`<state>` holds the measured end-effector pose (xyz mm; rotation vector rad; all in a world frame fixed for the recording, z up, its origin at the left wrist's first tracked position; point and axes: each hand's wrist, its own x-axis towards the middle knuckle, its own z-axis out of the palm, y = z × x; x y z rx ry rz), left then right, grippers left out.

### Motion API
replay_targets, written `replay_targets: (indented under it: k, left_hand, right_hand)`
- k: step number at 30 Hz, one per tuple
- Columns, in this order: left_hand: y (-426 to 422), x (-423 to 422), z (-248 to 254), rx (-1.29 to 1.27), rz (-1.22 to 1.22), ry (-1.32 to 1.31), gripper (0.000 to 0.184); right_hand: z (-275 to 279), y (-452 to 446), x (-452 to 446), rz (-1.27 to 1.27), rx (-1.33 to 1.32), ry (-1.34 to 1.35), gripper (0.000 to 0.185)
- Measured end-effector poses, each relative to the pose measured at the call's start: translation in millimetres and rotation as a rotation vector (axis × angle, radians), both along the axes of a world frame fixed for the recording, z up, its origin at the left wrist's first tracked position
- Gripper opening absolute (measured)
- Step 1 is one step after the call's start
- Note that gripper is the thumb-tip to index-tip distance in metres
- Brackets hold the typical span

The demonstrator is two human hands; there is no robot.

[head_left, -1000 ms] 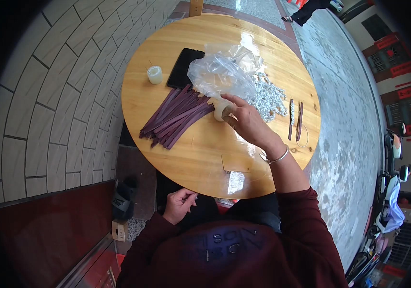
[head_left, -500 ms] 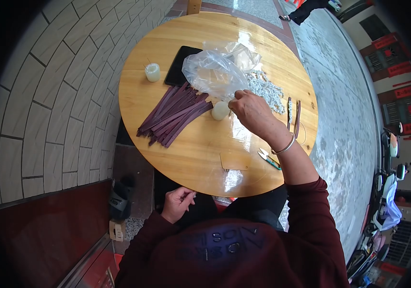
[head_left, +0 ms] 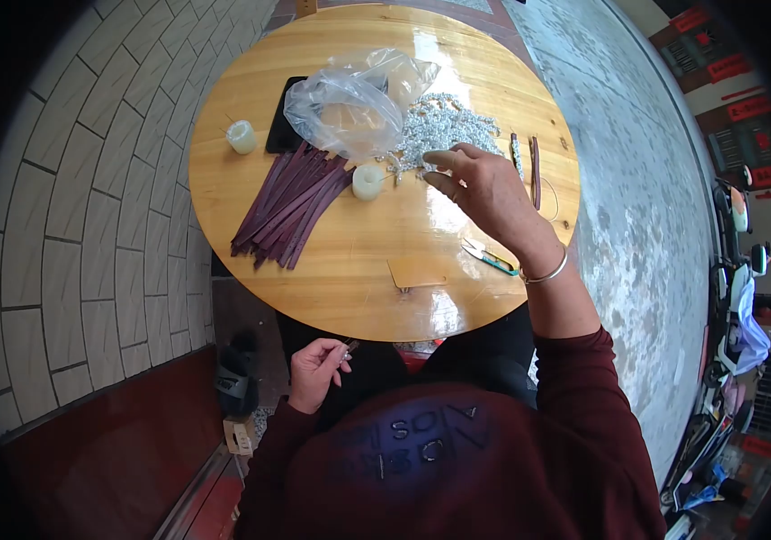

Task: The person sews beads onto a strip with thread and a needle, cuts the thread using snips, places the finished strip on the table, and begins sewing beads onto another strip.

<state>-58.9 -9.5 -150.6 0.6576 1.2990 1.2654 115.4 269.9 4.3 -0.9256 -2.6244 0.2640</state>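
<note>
My right hand (head_left: pixel 498 198) is above the table beside a heap of small silvery, bead-like pieces (head_left: pixel 448 126), its thumb and forefinger apart with nothing visible between them. A bracelet circles its wrist. My left hand (head_left: pixel 315 371) is low at the table's front edge, fingers pinched together; a small dark thing shows at the fingertips, too small to name. A clear plastic bag (head_left: pixel 345 108) lies crumpled left of the heap. Just below the bag stands a whitish cylinder (head_left: pixel 367 182) with a thin needle-like pin. Purple strips (head_left: pixel 286 211) are piled to its left.
A second whitish cylinder (head_left: pixel 242 137) and a black flat object (head_left: pixel 285 117) sit at the table's left. Thread snips (head_left: pixel 492 259) and a small tan card (head_left: pixel 417 273) lie near the front. Decorated and plain strips (head_left: pixel 535 171) lie at right. A tiled wall (head_left: pixel 125 198) borders the left.
My right hand has moved right, away from the cylinder, and its fingers have parted. The bag has shifted off the silvery heap, showing more of it. The view has turned slightly.
</note>
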Motion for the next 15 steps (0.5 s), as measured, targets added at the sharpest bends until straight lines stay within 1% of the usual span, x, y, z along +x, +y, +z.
replay_targets:
  k: [1,2,5,7,8,10,11,13,15]
  left_hand:
    - [-4,-4,9,-0.044,0.034,-0.094,0.009]
    - [-10,-11,16,-0.062,0.045,-0.081,0.009]
    - [-25,-29,42,-0.077,0.213,-0.187,0.01]
    - [-28,-37,58,-0.041,0.319,-0.168,0.01]
    - [-27,-39,64,-0.046,0.315,-0.162,0.01]
    - [-22,-41,73,0.035,0.37,-0.144,0.01]
    - [-19,-40,77,0.033,0.362,-0.136,0.01]
    - [-11,-38,81,0.116,0.411,-0.164,0.01]
    - [-5,-35,85,0.138,0.384,-0.176,0.012]
  right_hand:
    - [3,-3,21,-0.054,-0.015,-0.016,0.02]
    - [-2,-5,42,-0.085,-0.065,-0.049,0.019]
    - [-21,-16,96,-0.187,-0.243,-0.209,0.021]
    - [-40,-27,125,-0.24,-0.275,-0.189,0.022]
    - [-46,-31,130,-0.244,-0.282,-0.184,0.022]
    - [-57,-39,139,-0.173,-0.208,-0.164,0.025]
    - [-64,-40,142,-0.18,-0.212,-0.156,0.025]
    - [-72,-42,140,-0.27,-0.414,-0.083,0.023]
    - [-75,-44,143,-0.29,-0.449,-0.08,0.02]
